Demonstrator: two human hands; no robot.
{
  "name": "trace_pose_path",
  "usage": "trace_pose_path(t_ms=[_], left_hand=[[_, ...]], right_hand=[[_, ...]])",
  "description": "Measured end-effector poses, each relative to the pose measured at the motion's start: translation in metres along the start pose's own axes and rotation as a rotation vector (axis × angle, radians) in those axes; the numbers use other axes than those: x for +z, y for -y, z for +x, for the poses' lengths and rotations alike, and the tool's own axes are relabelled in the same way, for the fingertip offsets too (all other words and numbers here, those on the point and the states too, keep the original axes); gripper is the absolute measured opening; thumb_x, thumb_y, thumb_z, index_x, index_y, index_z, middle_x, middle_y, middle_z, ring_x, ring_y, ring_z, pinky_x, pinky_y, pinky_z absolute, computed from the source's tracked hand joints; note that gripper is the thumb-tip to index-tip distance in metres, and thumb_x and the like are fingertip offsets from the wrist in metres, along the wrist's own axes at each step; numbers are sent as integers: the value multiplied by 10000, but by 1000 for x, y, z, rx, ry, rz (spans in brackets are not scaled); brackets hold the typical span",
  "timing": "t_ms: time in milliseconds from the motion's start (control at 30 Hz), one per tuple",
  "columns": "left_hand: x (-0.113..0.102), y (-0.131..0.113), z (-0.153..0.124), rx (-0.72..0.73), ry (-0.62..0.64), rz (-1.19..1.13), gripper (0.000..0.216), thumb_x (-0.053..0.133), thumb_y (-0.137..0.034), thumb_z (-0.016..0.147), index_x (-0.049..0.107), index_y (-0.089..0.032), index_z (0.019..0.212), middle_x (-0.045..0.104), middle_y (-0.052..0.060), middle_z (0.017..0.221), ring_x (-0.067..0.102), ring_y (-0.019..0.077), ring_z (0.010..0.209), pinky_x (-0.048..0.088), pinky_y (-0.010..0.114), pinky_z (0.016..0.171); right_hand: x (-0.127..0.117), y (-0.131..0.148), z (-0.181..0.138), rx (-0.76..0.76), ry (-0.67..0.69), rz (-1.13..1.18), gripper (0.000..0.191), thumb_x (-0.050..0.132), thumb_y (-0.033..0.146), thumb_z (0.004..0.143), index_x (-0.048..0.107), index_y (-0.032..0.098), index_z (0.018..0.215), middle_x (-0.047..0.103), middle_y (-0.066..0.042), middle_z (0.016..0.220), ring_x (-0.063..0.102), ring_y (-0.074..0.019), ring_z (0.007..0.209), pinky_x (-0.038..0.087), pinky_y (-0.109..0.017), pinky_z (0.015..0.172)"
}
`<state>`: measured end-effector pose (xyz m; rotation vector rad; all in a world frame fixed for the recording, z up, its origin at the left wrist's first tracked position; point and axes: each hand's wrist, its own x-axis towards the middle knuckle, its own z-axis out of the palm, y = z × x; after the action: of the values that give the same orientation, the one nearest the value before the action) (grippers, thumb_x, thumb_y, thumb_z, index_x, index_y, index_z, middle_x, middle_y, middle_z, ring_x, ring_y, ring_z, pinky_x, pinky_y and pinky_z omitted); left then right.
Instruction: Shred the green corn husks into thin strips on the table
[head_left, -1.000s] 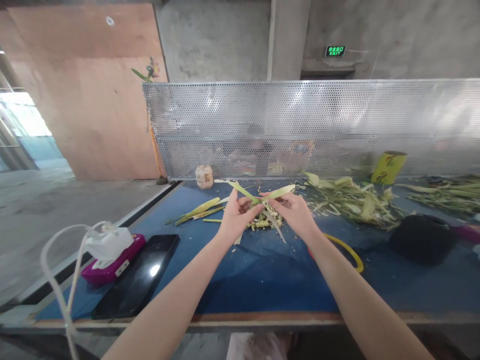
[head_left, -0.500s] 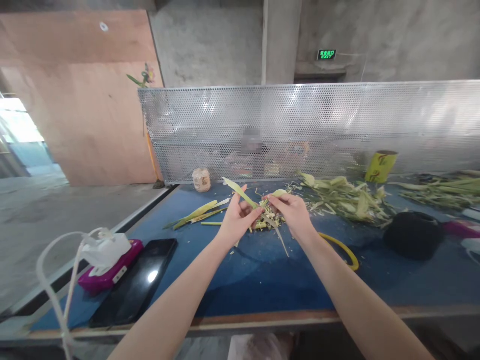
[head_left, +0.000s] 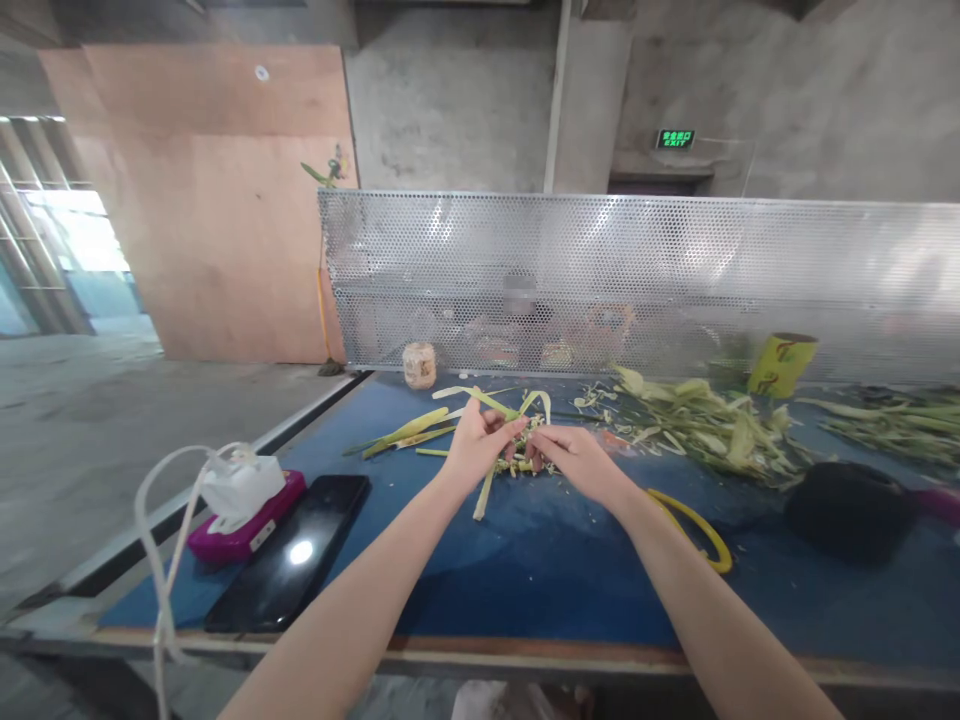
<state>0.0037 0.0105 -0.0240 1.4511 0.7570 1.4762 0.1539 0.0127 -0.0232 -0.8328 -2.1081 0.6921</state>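
Observation:
My left hand [head_left: 474, 445] pinches pale green leaf strips [head_left: 491, 402], which look like corn husk, between thumb and fingers. One strip arches over in a loop between my hands, and a flat end hangs below the left fingers. My right hand [head_left: 581, 462] is closed, its fingertips pinched together at the same strips, close to the left thumb. What exactly lies in the right fingertips is partly hidden. Beneath both hands lies a heap of small leaf scraps [head_left: 517, 465]. Several long yellow-green leaves [head_left: 405, 432] rest to the left.
On the blue tabletop [head_left: 525, 590] are a black phone [head_left: 289, 555], a purple power strip [head_left: 244, 530] with white cables, a jar [head_left: 419, 366], a yellow ring [head_left: 709, 535], a husk pile [head_left: 712, 425], a yellow can [head_left: 781, 365] and a black roll [head_left: 847, 510]. A perforated metal screen [head_left: 600, 270] stands behind.
The upright strip in my left hand now bends over to the left. A strip has been looped between the hands, and my right hand has drawn its fingers in lower. The view has shifted slightly.

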Motion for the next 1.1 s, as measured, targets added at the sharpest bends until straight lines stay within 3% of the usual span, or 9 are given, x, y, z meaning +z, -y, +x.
trace_pose_path(t_ms=[167, 267, 367, 500, 600, 700, 833, 967, 1100], left_hand=[[-5, -2, 2, 12, -23, 16, 388, 625, -268, 643, 270, -198, 780, 514, -71, 559, 432, 43, 341, 331, 186, 365], [-3, -7, 1, 11, 9, 11, 411, 637, -238, 629, 308, -186, 868, 555, -49, 615, 444, 44, 369, 342, 186, 380], [0, -10, 0, -5, 105, -31, 518, 630, -187, 634, 322, -161, 1050, 615, 17, 743, 509, 67, 494, 409, 204, 472], [3, -8, -2, -36, 191, -87, 815, 602, -135, 657, 87, -169, 1288, 638, 93, 892, 537, 91, 590, 430, 215, 524], [3, -5, -2, -32, 173, -77, 991, 605, -117, 651, -132, -191, 1310, 613, 130, 982, 550, 111, 615, 444, 228, 506], [3, -4, -1, -2, 111, -64, 1116, 628, -98, 618, -269, -268, 1260, 561, 127, 1062, 579, 149, 690, 476, 254, 498], [-1, 1, 1, 18, -7, -11, 1173, 658, -98, 582, -288, -347, 1230, 570, 44, 939, 591, 140, 641, 495, 269, 490], [-3, 5, 2, -33, -1, 49, 1128, 657, -120, 592, -232, -219, 1281, 582, -16, 681, 563, 115, 568, 475, 233, 488], [-1, 3, 0, -5, 10, 77, 1090, 648, -123, 601, -191, -138, 1298, 574, -46, 564, 513, 82, 469, 445, 213, 481]], right_hand=[[-2, -3, 1, 22, 39, 39, 339, 361, 374, 818, 538, 178, 605, 551, 4, 549, 517, -128, 566, 370, -242, 589], [-3, -12, 3, 88, 25, 73, 325, 358, 390, 812, 536, 170, 650, 568, -6, 586, 497, -121, 560, 366, -243, 560], [-1, -20, 6, 117, -64, 234, 262, 419, 412, 778, 467, 198, 921, 553, 13, 661, 483, -113, 548, 373, -241, 522], [6, -21, 9, 39, -157, 305, 392, 547, 380, 702, 409, 221, 1033, 537, 4, 751, 513, -122, 628, 399, -251, 569], [8, -17, 9, 34, -206, 281, 500, 554, 350, 697, 381, 226, 1150, 513, 30, 686, 476, -104, 564, 380, -240, 541], [7, -14, 9, 54, -197, 277, 479, 520, 335, 722, 427, 204, 1173, 454, 61, 553, 427, -89, 496, 342, -226, 505], [5, -13, 8, 63, -219, 303, 371, 533, 313, 710, 540, 163, 1049, 470, 55, 507, 442, -91, 492, 345, -231, 513], [5, -14, 9, 115, -259, 407, 287, 583, 326, 666, 574, 153, 894, 527, 32, 540, 462, -91, 498, 342, -225, 497], [8, -17, 9, 157, -170, 522, 274, 612, 353, 635, 598, 150, 817, 537, 23, 568, 427, -70, 464, 313, -210, 451]])
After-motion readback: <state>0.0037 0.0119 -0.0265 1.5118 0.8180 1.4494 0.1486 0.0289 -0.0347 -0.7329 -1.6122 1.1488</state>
